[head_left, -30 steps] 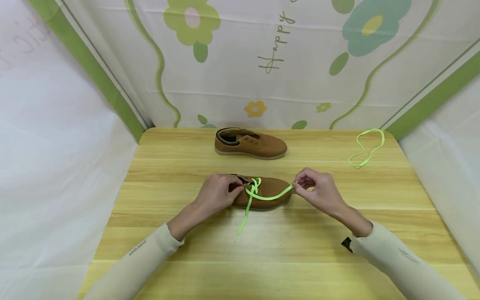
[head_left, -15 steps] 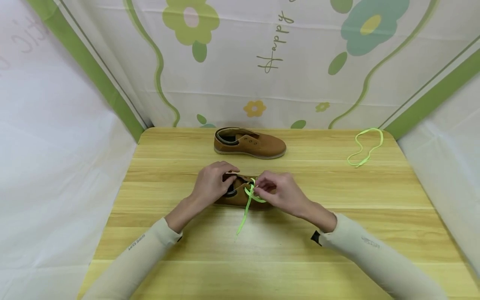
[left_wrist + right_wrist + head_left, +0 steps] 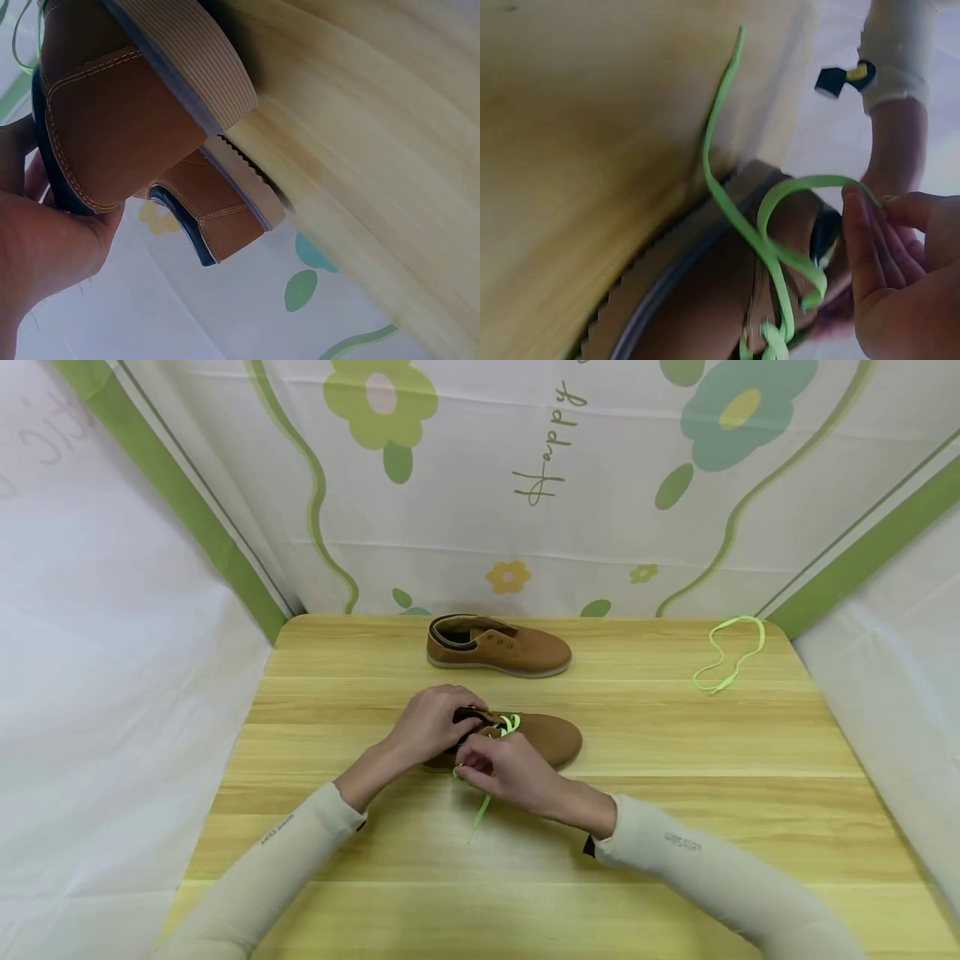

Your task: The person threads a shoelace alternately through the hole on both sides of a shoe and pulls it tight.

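A brown shoe [image 3: 551, 739] lies toe to the right in the middle of the table, a bright green lace [image 3: 512, 723] threaded through its front eyelets. My left hand [image 3: 435, 727] grips the shoe at its opening; the left wrist view shows the fingers around the collar [image 3: 64, 184]. My right hand [image 3: 510, 768] pinches one lace end on the shoe's near side. In the right wrist view that lace [image 3: 810, 182] arcs from the fingertips to the eyelets, while its other end hangs loose over the shoe's side. My right hand covers part of the shoe in the head view.
A second brown shoe [image 3: 536, 652] without a lace stands behind, near the table's back edge. Another green lace [image 3: 762, 637] lies looped at the back right of the wooden table [image 3: 795, 810]. A printed white curtain [image 3: 450, 543] rises behind.
My right hand has brought the lace end from beyond the toe leftward across the shoe to its near side. My left hand has shifted from the eyelet flap to the shoe's opening.
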The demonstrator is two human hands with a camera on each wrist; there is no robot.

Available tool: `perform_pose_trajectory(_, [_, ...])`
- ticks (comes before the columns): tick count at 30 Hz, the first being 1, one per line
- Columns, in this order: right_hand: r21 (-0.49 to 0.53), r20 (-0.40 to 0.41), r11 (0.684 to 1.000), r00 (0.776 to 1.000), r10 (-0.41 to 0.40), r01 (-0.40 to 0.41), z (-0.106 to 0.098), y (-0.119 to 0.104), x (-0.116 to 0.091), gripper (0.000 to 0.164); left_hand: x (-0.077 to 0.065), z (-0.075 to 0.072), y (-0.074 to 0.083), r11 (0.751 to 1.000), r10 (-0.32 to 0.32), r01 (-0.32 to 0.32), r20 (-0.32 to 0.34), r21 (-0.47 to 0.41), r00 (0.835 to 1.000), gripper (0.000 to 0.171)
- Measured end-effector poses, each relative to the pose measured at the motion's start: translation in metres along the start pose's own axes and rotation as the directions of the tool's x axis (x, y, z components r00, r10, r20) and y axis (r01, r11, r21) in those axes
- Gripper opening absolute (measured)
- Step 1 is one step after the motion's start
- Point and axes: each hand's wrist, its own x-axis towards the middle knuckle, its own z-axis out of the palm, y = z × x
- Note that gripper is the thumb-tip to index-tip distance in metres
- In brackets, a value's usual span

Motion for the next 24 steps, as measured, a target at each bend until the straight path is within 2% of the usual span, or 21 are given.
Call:
perform_pose_trajectory(5, [-0.063, 0.041, 0.996, 0.997, 0.062, -0.06, 0.016, -0.005, 0.001, 0.008, 0.003, 0.001, 0.0, 1.0, 0.013, -0.013, 0.009, -0.01, 1.0, 0.014])
perform_pose_trajectory(10, [-0.123, 0.049, 0.988, 0.994, 0.097, -0.091, 0.034, -0.006, -0.002, 0.006, 0.004, 0.003, -0.002, 1.0, 0.02, -0.02, -0.003, -0.018, 1.0, 0.013])
perform_pose_trajectory(16, [-0.157, 0.069, 0.983, 0.992, 0.104, -0.092, 0.051, -0.001, -0.007, 0.01, 0.003, 0.005, -0.002, 1.0, 0.025, -0.025, -0.011, -0.015, 1.0, 0.012])
perform_pose_trajectory(24, [-0.154, 0.112, 0.985, 0.989, 0.092, -0.075, 0.055, -0.001, -0.01, 0.011, 0.003, 0.005, -0.001, 1.0, 0.021, -0.021, -0.017, -0.017, 1.0, 0.011])
